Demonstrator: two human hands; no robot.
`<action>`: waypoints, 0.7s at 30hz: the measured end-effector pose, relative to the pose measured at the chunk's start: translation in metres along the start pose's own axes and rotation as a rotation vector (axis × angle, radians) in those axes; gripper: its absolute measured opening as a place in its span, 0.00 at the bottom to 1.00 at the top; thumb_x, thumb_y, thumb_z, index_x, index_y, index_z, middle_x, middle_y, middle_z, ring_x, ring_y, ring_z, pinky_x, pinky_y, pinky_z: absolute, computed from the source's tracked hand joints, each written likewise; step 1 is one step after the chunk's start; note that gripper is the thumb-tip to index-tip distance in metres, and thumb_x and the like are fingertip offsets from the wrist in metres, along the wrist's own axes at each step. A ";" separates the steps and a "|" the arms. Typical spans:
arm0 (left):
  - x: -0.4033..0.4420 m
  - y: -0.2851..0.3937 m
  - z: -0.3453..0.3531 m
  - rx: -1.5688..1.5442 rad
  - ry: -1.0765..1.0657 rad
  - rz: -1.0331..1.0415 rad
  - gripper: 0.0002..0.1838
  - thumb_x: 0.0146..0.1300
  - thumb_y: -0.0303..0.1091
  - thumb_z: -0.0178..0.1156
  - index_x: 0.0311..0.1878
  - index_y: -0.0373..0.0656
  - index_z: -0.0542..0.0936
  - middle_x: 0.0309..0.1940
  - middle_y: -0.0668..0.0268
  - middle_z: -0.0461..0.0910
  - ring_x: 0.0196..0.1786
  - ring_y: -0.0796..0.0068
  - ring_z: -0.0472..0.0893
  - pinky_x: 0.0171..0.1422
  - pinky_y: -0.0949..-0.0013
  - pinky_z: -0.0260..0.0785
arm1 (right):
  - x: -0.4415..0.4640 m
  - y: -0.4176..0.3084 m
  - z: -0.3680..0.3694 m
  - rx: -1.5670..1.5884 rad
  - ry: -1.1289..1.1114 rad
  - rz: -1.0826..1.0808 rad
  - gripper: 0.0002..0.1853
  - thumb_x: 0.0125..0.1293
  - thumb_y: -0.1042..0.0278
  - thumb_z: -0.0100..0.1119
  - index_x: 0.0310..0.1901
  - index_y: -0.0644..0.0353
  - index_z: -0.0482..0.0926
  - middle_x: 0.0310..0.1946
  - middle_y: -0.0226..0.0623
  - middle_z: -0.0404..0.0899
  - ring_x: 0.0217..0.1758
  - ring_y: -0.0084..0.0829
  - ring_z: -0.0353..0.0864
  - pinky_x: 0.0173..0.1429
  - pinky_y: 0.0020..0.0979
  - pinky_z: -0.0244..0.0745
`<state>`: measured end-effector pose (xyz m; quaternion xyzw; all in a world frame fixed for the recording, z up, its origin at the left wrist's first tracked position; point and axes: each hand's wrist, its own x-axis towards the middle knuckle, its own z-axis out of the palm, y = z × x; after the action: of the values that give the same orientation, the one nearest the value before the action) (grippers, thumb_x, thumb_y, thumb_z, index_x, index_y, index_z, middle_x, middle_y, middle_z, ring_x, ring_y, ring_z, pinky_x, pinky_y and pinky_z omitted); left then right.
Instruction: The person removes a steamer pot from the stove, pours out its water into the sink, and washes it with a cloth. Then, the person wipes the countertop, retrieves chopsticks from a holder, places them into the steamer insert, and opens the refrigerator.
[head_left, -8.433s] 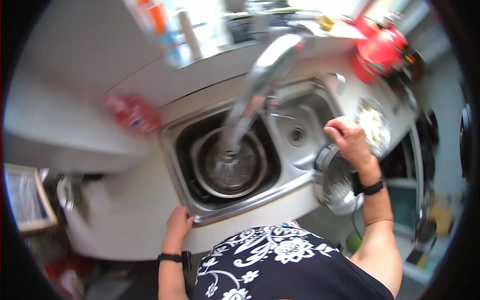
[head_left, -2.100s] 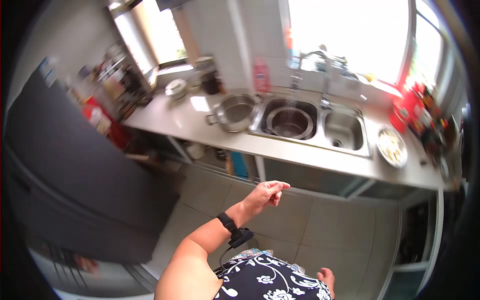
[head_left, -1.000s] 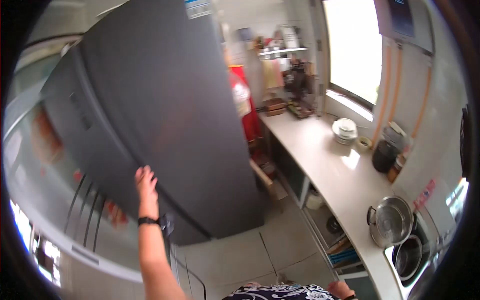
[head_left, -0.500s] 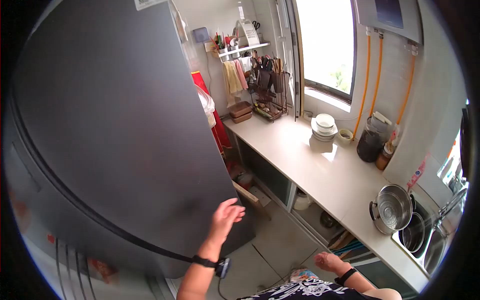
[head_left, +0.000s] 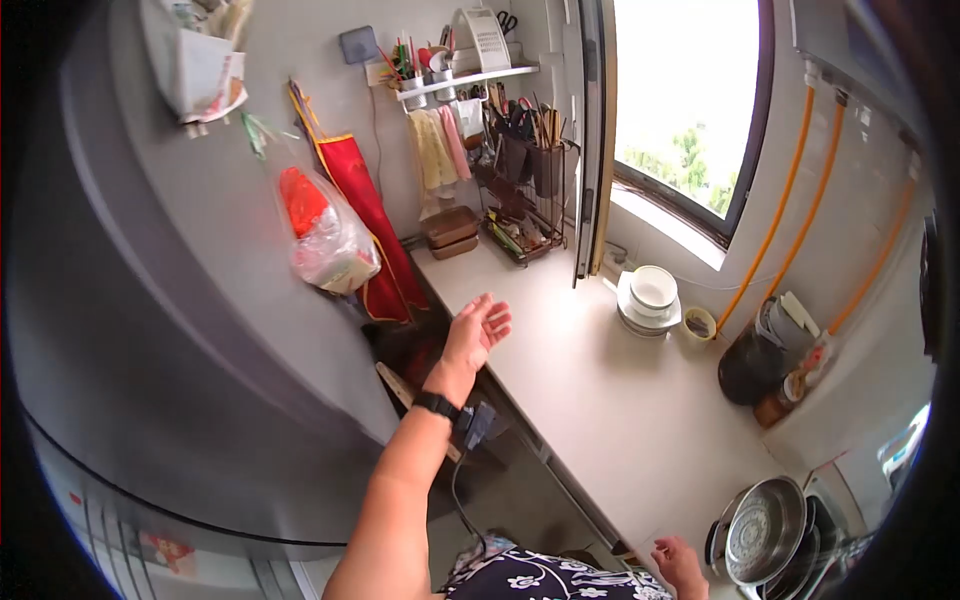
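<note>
My left hand [head_left: 478, 335] reaches forward over the near edge of the white counter [head_left: 610, 420]. Its fingers are loosely spread and nothing is in them. A black band and a small dark device with a cable [head_left: 478, 425] are at that wrist. Low at the right, my right hand [head_left: 682, 567] is by the counter's front edge, with its fingers relaxed, slightly bent and empty. The nearest thing to it is a metal steamer pot [head_left: 765, 525] with holes in its bottom, standing by the sink. Brown lidded boxes [head_left: 452, 230] sit at the counter's far left end.
A tall grey fridge [head_left: 200, 330] stands on the left; a plastic bag [head_left: 335, 250] and a red apron [head_left: 368, 195] hang beyond it. White bowls and plates [head_left: 650, 300], a small cup [head_left: 698, 325], a dark jar [head_left: 755, 360] and a utensil rack [head_left: 525, 190] stand on the counter.
My view has moved forward past the fridge, bringing the hanging bag and apron into sight. My left hand has moved forward to the counter edge; my right hand is nearer the pot.
</note>
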<state>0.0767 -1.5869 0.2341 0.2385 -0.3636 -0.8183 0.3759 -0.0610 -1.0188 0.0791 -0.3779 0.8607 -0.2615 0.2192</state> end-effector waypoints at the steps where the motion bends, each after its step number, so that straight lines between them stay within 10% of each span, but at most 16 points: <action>1: 0.026 -0.001 0.001 -0.009 0.008 -0.010 0.11 0.68 0.40 0.58 0.49 0.48 0.72 0.41 0.64 0.81 0.40 0.72 0.82 0.44 0.66 0.77 | 0.005 0.018 -0.001 -0.074 0.000 0.026 0.14 0.58 0.64 0.67 0.45 0.58 0.81 0.33 0.38 0.84 0.32 0.34 0.82 0.38 0.34 0.78; 4: 0.103 -0.001 -0.008 -0.065 0.099 -0.013 0.10 0.68 0.39 0.59 0.48 0.48 0.73 0.39 0.65 0.81 0.39 0.71 0.82 0.43 0.66 0.78 | 0.000 -0.009 -0.028 -0.119 -0.054 0.199 0.16 0.65 0.62 0.54 0.52 0.56 0.78 0.45 0.50 0.81 0.48 0.52 0.80 0.49 0.44 0.76; 21: 0.432 -0.015 -0.050 -0.303 0.374 -0.156 0.30 0.57 0.60 0.66 0.50 0.45 0.74 0.43 0.61 0.78 0.41 0.69 0.76 0.52 0.59 0.69 | 0.137 -0.176 -0.045 -0.028 -0.198 0.675 0.19 0.66 0.62 0.52 0.57 0.55 0.75 0.51 0.48 0.79 0.54 0.48 0.78 0.55 0.41 0.74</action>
<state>-0.1577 -1.9417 0.1405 0.3539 -0.1413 -0.8318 0.4036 -0.0771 -1.2127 0.1970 -0.0987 0.9152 -0.1244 0.3705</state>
